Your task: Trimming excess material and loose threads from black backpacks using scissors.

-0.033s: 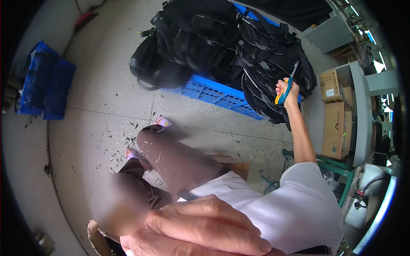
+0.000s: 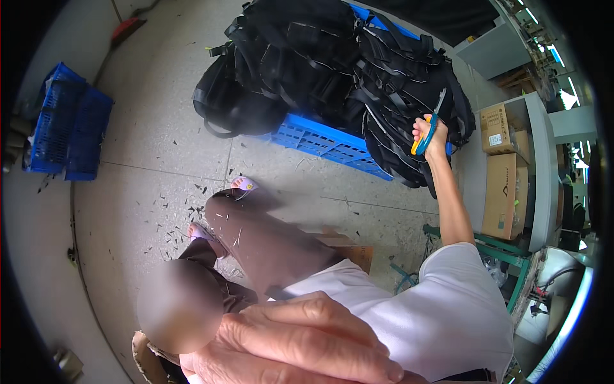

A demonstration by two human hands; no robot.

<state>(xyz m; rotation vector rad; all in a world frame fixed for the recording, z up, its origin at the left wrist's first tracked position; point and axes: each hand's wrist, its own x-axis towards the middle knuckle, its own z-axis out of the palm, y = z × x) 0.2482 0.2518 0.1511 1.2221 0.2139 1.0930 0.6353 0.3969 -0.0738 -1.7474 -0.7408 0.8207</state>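
Note:
My right hand (image 2: pixel 439 142) is wrapped round a pair of scissors (image 2: pixel 427 136) with blue and yellow handles. Their blades point away from me, over a heap of black backpacks (image 2: pixel 400 83). That heap lies on a blue slatted plastic pallet or crate (image 2: pixel 326 141). Very close to the camera, at the bottom, my left hand (image 2: pixel 300 342) has its fingers bent and pressed together. What those fingers hold, if anything, is hidden.
Blue plastic crates (image 2: pixel 77 128) stand at the left wall. Cardboard boxes (image 2: pixel 504 185) sit on a shelf at the right, near a green metal frame (image 2: pixel 505 253). Dark scraps (image 2: pixel 185 217) are scattered on the floor by my feet. Another cardboard box (image 2: pixel 358 256) is beside my leg.

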